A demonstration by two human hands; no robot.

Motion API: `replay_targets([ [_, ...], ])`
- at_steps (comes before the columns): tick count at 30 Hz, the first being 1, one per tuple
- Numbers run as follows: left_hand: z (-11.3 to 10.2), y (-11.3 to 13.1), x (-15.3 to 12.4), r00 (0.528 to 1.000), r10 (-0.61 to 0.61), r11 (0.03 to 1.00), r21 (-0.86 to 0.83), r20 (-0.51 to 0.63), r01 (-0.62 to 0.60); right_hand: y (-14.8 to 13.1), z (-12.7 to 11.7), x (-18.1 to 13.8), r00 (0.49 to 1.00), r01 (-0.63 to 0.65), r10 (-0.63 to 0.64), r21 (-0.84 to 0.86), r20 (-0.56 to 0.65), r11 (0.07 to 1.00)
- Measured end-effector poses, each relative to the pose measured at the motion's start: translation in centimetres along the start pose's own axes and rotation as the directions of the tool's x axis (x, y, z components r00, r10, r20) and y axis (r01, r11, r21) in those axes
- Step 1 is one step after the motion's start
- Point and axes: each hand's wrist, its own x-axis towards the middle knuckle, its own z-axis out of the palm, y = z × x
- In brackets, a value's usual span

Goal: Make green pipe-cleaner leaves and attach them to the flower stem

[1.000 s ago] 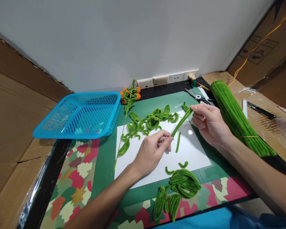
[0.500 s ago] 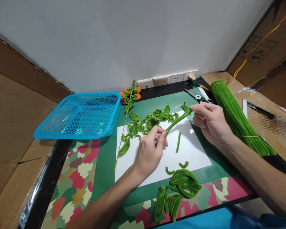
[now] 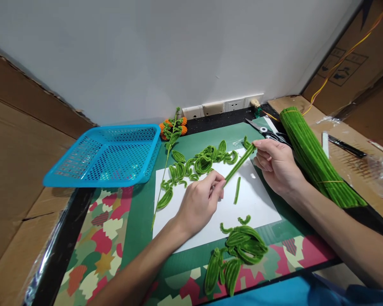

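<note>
Stretched between my hands is a folded green pipe cleaner (image 3: 239,165), its strands lying close together and straight. My left hand (image 3: 201,199) pinches its lower end above the white sheet (image 3: 258,204). The upper end sits between the thumb and fingers of my right hand (image 3: 276,163). A short cut piece of green pipe cleaner (image 3: 237,190) lies on the sheet just below. Beyond my left hand, several green pipe-cleaner leaves (image 3: 203,163) are spread over the sheet's far edge. More leaves (image 3: 244,244) are heaped near the table's front edge.
A blue plastic basket (image 3: 151,163) stands at the left. Behind the sheet lies a long green stem (image 3: 167,159) near orange flowers (image 3: 182,123). Scissors (image 3: 264,131) and a thick bundle of green pipe cleaners (image 3: 315,157) are at the right, with a black pen-like tool (image 3: 346,146) farther out.
The folded pipe cleaner has gone from slightly bowed, parted strands to straight and close together. Both hands keep their pinch on its ends; the whole view has shifted slightly.
</note>
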Motion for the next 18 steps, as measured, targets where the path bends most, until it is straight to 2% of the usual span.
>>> replay_targets([
  [3, -0.22, 0.05, 0.12, 1.0, -0.022, 0.998, 0.064, 0.011, 0.022, -0.13, -0.1, -0.03, 1.0, 0.014, -0.014, -0.011, 0.02, 1.0],
  [5, -0.22, -0.01, 0.16, 0.998, -0.059, 0.998, 0.032, -0.006, 0.059, -0.13, -0.24, -0.01, 0.999, 0.017, -0.016, -0.025, 0.04, 1.0],
  [8, -0.08, -0.2, 0.2, 0.992, -0.122, 0.985, -0.124, -0.014, 0.119, -0.04, -0.38, -0.01, 0.997, 0.02, -0.017, -0.035, 0.069, 0.999],
  [12, 0.08, -0.41, 0.41, 0.981, -0.192, 0.917, -0.356, -0.006, 0.178, 0.14, -0.28, -0.2, 0.996, -0.002, 0.005, -0.032, 0.087, 0.999],
  [18, 0.0, -0.22, 0.91, 0.972, -0.232, 0.85, -0.491, -0.022, 0.192, 0.11, 0.02, -0.37, 0.996, -0.046, 0.047, -0.004, 0.074, 0.999],
])
